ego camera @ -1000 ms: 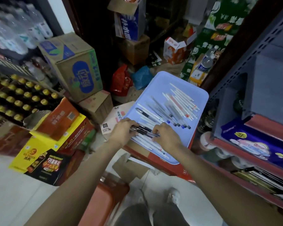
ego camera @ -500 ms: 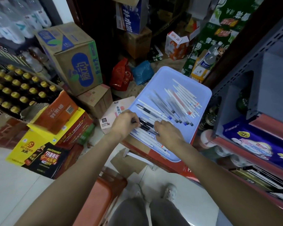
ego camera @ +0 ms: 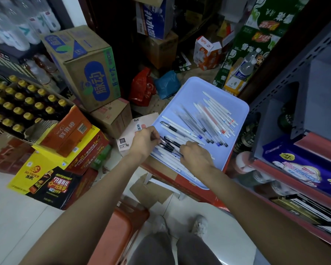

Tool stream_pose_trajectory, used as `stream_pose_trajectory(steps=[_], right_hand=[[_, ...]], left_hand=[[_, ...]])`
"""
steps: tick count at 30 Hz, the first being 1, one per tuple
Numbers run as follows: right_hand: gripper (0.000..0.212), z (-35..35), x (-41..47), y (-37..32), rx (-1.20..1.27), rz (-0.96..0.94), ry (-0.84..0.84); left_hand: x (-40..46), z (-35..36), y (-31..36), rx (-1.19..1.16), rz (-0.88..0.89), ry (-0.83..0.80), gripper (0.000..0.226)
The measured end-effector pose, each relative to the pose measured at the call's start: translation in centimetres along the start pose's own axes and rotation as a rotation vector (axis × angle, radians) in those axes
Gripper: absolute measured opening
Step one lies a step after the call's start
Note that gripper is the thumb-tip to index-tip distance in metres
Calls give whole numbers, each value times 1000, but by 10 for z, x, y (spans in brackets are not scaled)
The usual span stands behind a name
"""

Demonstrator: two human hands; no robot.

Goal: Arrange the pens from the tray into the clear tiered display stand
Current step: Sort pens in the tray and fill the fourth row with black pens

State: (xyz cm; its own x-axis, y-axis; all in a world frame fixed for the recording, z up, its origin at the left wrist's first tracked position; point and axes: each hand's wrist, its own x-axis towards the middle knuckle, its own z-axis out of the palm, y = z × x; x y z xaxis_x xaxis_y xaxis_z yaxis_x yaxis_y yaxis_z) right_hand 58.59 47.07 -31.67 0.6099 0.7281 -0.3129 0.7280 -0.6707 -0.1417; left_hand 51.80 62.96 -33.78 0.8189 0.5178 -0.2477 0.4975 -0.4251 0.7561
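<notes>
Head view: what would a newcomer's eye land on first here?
The pale blue tray at centre right, strewn with white and clear pens. At its near edge the left hand and right hand gather a bundle of dark pens. Yellow-capped bottles fill the left.

White, clear and black pens [ego camera: 203,119] lie loosely side by side, diagonal, in the pale-blue tray [ego camera: 204,88].

Both forearms are being shown bare from the elbow down to the left hand [ego camera: 144,139] and the right hand [ego camera: 196,156], with no sleeve, watch or ring visible, while grey trousers [ego camera: 177,249] and pale, worn-looking sneakers [ego camera: 200,224] are being worn below.
</notes>
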Motion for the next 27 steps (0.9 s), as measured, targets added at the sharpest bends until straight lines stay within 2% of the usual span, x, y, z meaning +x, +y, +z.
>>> stream_pose_trajectory(steps=[2, 4, 6, 8, 10, 13, 15, 17, 20, 23, 27], right_hand=[[14, -2, 0, -1, 32, 23, -24], [38, -4, 1, 3, 131, 65, -33], [47, -9, 3, 7, 248, 96, -7], [49, -14, 3, 11, 259, 111, 12], [50, -16, 1, 14, 234, 112, 1], [50, -13, -3, 14, 219, 112, -27], [49, -9, -4, 14, 263, 135, -28], [47, -5, -5, 17, 349, 173, -20], [28, -5, -8, 26, 476, 206, -41], [22, -5, -10, 36, 642, 224, -34], [21, -10, -11, 40, 809, 248, -10]], left_hand=[[-4, -3, 2, -24, 1, -11, 11], [-7, -5, 5, -37, 12, 15, 13], [-10, -7, 13, -135, -3, 106, 15], [-9, -7, 21, -207, -56, 199, 16], [-6, -4, 26, -113, -95, 173, 16], [-5, 3, 24, 182, -132, 24, 22], [-6, 6, 23, 372, -152, -16, 28], [-3, 7, 24, 437, -160, -31, 33], [6, 4, 25, 383, -168, -94, 24], [13, -2, 21, 364, -104, -168, 21], [6, -9, 17, 38, 6, -137, 20]])
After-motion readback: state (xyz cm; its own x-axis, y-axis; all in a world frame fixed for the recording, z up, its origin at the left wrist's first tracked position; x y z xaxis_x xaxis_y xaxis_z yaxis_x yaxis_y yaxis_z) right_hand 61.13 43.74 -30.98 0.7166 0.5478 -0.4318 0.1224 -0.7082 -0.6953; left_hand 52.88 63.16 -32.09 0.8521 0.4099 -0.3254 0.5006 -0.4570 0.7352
